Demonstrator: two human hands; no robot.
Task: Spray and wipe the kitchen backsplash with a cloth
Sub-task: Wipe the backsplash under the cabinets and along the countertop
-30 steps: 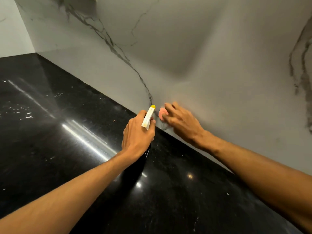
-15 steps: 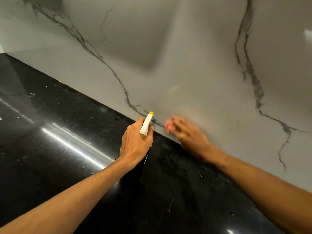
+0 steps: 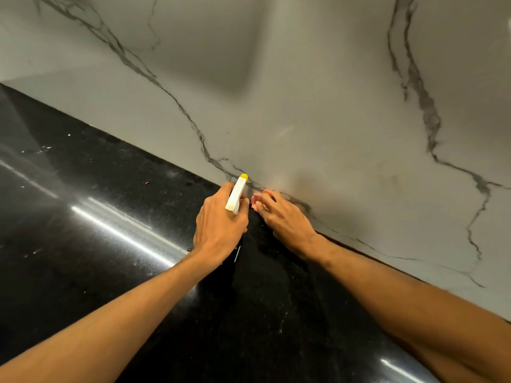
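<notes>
Grey-veined marble backsplash (image 3: pixel 318 111) meets a black worktop (image 3: pixel 91 217) along a seam running from 10 to 4 o'clock. Head view: the right hand (image 3: pixel 282 217) presses a pink cloth (image 3: pixel 258 200) flat at that seam, fingers toward 10 o'clock. Just beside it at 9 o'clock, the left hand (image 3: pixel 218 228) grips a spray bottle (image 3: pixel 236 194), nozzle toward 12. Unwiped marble lies at 12 o'clock and above.

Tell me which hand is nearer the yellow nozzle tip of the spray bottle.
Left. The left hand grips the spray bottle just below its yellow nozzle tip. The right hand is off to the right, pressing the pink cloth against the backsplash.
</notes>
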